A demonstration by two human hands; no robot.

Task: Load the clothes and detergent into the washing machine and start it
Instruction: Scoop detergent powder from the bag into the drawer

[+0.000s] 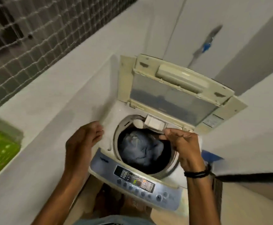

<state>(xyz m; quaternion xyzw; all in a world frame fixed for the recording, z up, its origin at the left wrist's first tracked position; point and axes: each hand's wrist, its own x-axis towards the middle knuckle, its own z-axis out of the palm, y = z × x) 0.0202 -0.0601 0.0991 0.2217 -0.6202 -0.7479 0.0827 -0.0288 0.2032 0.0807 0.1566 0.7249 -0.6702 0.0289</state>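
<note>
The print on the control panel (135,179) is too blurred to be read. The green basket (0,146) is cut off by the left edge, and whatever is pinched by the right hand (183,146) cannot be made out.

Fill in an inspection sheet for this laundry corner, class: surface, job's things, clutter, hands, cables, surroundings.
Surface: washing machine top, white, lid raised.
Job's things: bluish-grey clothes in the drum; detergent drawer at the drum's far rim; control panel nearest the person.
Clutter: green basket at the left edge.
Hands: left hand open over the machine's left edge; right hand curled by the drawer, contents hidden.
Cables: nothing seen.
Surroundings: pale walls, netted window upper left.
</note>
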